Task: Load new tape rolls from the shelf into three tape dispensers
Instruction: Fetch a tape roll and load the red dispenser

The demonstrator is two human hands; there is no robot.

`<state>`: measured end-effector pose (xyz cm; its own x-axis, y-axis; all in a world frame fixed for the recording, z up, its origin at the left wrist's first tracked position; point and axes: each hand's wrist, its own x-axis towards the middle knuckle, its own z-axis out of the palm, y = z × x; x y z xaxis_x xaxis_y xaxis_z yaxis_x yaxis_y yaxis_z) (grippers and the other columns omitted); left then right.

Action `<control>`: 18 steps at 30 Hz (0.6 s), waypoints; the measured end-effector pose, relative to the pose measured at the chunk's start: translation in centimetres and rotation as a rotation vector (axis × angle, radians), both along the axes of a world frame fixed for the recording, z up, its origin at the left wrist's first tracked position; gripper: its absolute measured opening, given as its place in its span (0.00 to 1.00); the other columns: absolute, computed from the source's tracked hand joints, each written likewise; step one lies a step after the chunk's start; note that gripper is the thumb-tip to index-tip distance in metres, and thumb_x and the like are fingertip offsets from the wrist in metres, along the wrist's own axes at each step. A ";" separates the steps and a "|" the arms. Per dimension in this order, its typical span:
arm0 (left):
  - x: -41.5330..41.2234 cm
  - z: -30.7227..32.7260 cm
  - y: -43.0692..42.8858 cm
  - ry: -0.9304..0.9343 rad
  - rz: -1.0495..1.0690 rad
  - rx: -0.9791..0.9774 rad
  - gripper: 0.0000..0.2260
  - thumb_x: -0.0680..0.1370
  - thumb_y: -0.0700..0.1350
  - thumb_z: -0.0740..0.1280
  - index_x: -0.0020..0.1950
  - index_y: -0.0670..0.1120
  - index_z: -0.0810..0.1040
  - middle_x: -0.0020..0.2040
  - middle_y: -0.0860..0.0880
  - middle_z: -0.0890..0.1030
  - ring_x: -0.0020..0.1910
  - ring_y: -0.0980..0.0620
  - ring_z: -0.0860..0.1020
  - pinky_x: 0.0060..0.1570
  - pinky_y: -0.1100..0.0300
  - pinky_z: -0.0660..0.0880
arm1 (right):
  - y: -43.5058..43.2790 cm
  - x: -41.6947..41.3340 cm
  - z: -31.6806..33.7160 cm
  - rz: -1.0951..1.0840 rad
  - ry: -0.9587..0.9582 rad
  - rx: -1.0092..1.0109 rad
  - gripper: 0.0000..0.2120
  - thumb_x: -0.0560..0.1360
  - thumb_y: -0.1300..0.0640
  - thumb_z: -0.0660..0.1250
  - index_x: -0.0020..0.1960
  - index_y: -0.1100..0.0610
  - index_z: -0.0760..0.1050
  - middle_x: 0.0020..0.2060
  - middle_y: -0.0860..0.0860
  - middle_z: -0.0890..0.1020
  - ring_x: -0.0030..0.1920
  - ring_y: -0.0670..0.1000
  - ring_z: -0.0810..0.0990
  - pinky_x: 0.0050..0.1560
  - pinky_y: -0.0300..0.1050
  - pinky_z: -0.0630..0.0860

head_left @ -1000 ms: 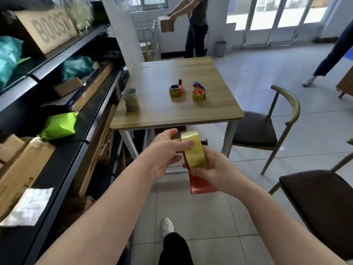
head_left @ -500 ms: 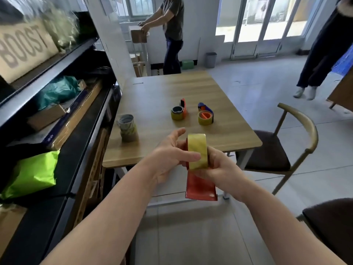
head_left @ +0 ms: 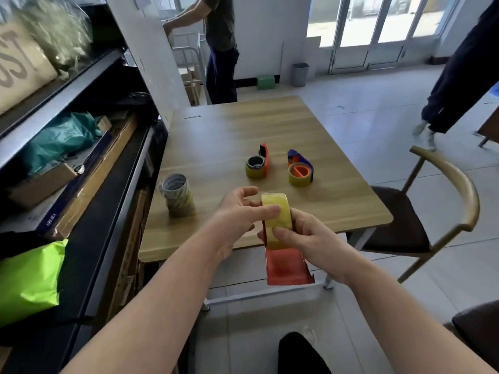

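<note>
Bare left hand point(head_left: 237, 214) and right hand point(head_left: 306, 238), black trouser leg point(head_left: 299, 356), white shoe point(head_left: 308, 333).

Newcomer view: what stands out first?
Centre foreground: the left hand and right hand grip a yellowish tape roll seated in a red plastic tape dispenser. Behind, the light wooden table carries a loaded red dispenser, a loaded blue dispenser and a stack of tape rolls near its left edge.
</note>
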<state>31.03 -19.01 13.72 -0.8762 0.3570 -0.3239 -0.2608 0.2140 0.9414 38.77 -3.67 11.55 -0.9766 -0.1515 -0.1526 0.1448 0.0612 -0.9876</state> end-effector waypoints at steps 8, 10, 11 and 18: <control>-5.8 0.9 4.9 0.096 0.069 -0.098 0.27 0.70 0.53 0.76 0.65 0.47 0.73 0.53 0.50 0.82 0.52 0.54 0.80 0.44 0.62 0.73 | 5.3 -7.6 -0.1 0.020 0.032 -0.065 0.17 0.79 0.57 0.63 0.67 0.51 0.70 0.55 0.52 0.85 0.58 0.49 0.83 0.64 0.52 0.75; -7.3 1.3 6.4 0.096 0.087 -0.121 0.25 0.69 0.54 0.77 0.62 0.48 0.75 0.52 0.51 0.82 0.52 0.54 0.80 0.45 0.61 0.73 | 6.7 -9.4 0.1 0.021 0.055 -0.036 0.16 0.80 0.59 0.63 0.66 0.49 0.71 0.54 0.50 0.85 0.57 0.47 0.83 0.60 0.45 0.77; -8.0 1.4 7.2 0.089 0.101 -0.129 0.23 0.69 0.54 0.77 0.59 0.48 0.76 0.51 0.51 0.82 0.52 0.54 0.80 0.45 0.60 0.73 | 7.2 -10.3 0.1 0.020 0.070 0.028 0.16 0.80 0.59 0.64 0.66 0.49 0.72 0.54 0.49 0.85 0.56 0.46 0.83 0.59 0.42 0.77; -11.9 1.7 10.2 -0.057 0.224 -0.011 0.17 0.72 0.52 0.74 0.53 0.41 0.81 0.43 0.48 0.85 0.45 0.51 0.81 0.52 0.54 0.78 | 9.3 -15.7 0.3 0.016 0.237 0.507 0.12 0.75 0.48 0.69 0.58 0.47 0.79 0.50 0.46 0.82 0.52 0.49 0.79 0.56 0.52 0.77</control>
<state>19.11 -8.78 15.39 -0.9134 0.1517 -0.3778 -0.3554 0.1553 0.9217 23.09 5.60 11.85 -0.9912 -0.1315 0.0134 -0.0826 0.5376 -0.8392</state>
